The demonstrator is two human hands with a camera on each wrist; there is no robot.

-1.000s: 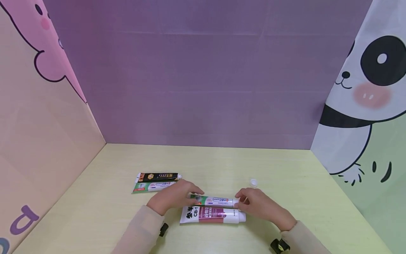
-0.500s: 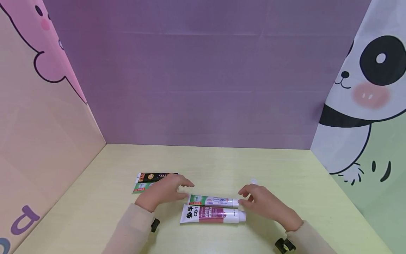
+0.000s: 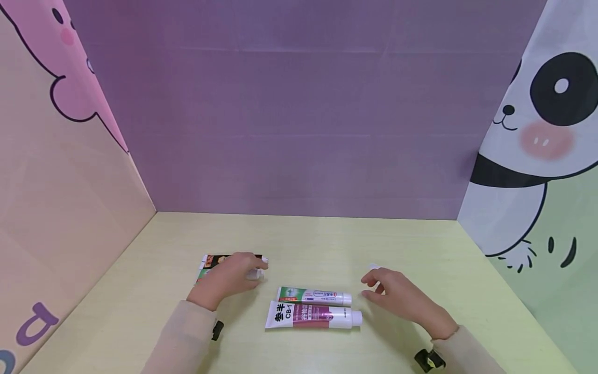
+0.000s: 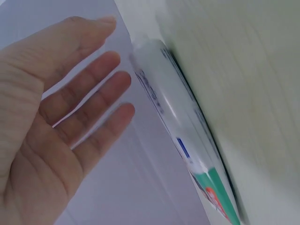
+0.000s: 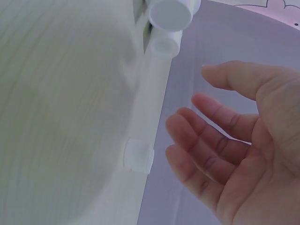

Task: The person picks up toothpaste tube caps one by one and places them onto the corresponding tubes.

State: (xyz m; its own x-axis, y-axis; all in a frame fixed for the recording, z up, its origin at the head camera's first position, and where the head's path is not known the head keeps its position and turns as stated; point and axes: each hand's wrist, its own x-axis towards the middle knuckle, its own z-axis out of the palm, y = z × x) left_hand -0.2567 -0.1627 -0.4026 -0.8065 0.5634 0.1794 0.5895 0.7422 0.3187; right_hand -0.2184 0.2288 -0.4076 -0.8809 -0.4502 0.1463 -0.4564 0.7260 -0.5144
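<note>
My left hand (image 3: 229, 275) hovers over the back-left pair of toothpaste tubes, partly hiding the black tube (image 3: 215, 259) and the green-and-white tube (image 3: 204, 273). In the left wrist view its fingers are parted and hold nothing, beside a green-and-white toothpaste tube (image 4: 168, 103). Two more tubes lie side by side in the middle: a smaller green-and-white toothpaste tube (image 3: 314, 296) and, in front, a larger white-and-purple one (image 3: 313, 316). To their right, my right hand (image 3: 397, 293) is raised with loosely bent, empty fingers. Tube caps (image 5: 169, 16) show in the right wrist view.
A small white cap (image 5: 138, 155) stands on the pale table (image 3: 317, 239) behind my right hand. A purple panel (image 3: 303, 130) rises at the back. Printed walls close in the left and right sides.
My left hand has let go of the middle green-and-white toothpaste tube and moved left over the back-left pair. My right hand has left that tube's cap end and drawn away rightward.
</note>
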